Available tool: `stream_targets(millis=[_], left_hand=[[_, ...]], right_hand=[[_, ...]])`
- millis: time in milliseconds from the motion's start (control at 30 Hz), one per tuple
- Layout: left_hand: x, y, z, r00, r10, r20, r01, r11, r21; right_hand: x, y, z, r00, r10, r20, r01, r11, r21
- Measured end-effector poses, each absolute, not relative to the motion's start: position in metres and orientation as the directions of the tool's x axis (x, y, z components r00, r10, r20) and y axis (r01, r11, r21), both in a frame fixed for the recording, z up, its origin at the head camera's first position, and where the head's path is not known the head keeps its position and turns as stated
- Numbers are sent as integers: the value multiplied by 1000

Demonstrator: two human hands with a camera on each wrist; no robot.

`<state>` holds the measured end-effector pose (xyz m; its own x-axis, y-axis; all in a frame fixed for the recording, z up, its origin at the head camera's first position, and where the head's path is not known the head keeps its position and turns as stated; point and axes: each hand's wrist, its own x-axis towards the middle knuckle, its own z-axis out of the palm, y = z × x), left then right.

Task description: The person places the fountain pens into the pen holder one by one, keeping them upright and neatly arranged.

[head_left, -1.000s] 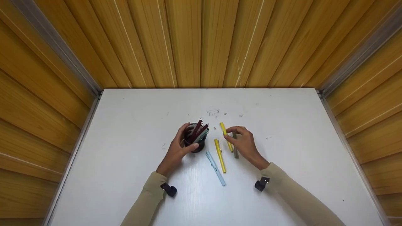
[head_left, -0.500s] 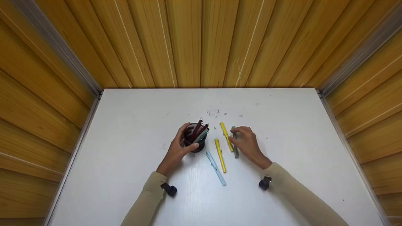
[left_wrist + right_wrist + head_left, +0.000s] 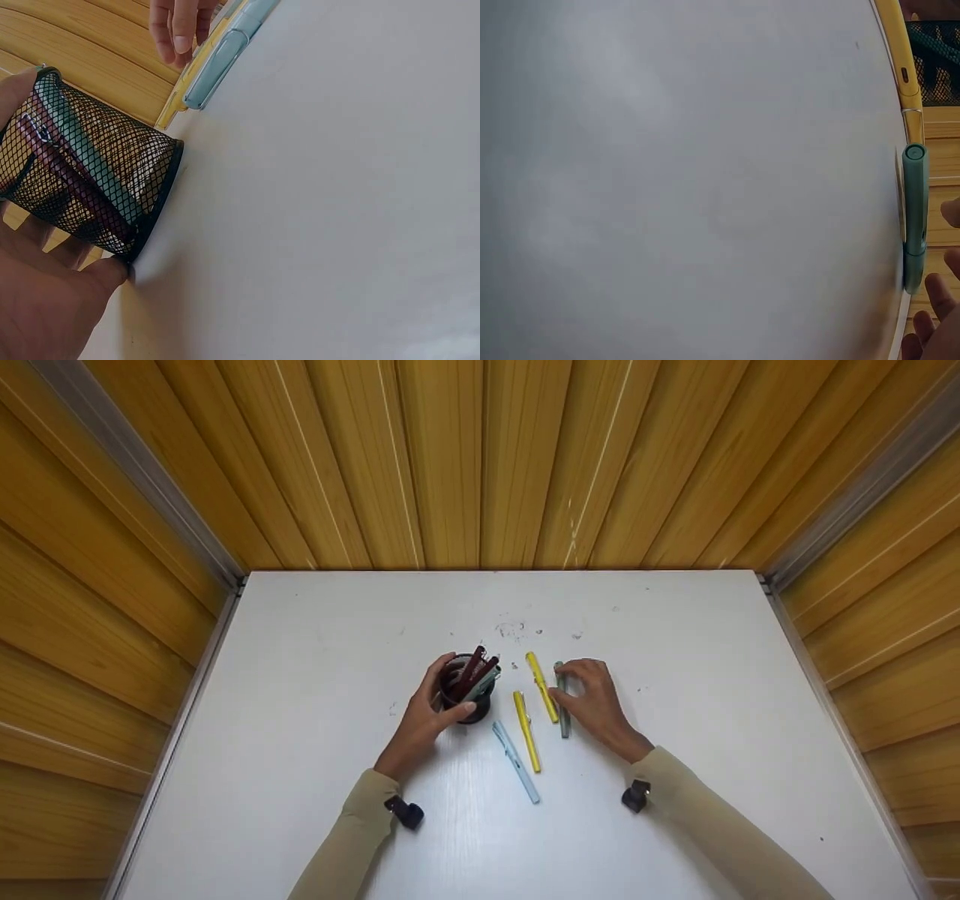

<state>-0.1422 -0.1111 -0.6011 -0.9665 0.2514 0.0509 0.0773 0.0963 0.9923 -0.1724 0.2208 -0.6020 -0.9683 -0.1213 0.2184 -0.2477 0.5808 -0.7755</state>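
My left hand (image 3: 420, 727) grips a black mesh pen holder (image 3: 90, 165), thumb and fingers around its sides. Two maroon pens (image 3: 470, 666) and a green pen (image 3: 484, 684) lean inside it. To the right, my right hand (image 3: 598, 701) hovers over a dark green pen (image 3: 915, 202) lying on the table. Its thumb and fingers are spread apart, and the right wrist view shows a gap between them and that pen. Just left of this pen lies a yellow pen (image 3: 541, 686). A second yellow pen (image 3: 527, 733) and a light blue pen (image 3: 516, 763) lie nearer the front.
Everything stands on a white table (image 3: 322, 660) with small dark marks near its middle. Yellow wood-look panels (image 3: 450, 465) rise behind and at both sides. A small black camera is strapped to each wrist.
My right hand has let go of the yellow pen beside the dark green one and moved slightly right, over the dark green pen. My left hand and the pen holder have stayed put.
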Motion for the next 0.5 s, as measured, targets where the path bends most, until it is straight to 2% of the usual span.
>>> stream_targets(millis=[233, 500], left_hand=[[-141, -112, -601, -966, 253, 48, 72, 87, 994], [-140, -112, -599, -966, 256, 41, 65, 84, 994]], right_hand=[[-177, 225, -607, -966, -108, 234, -250, 612, -750], [-179, 230, -610, -978, -108, 180, -206, 646, -735]])
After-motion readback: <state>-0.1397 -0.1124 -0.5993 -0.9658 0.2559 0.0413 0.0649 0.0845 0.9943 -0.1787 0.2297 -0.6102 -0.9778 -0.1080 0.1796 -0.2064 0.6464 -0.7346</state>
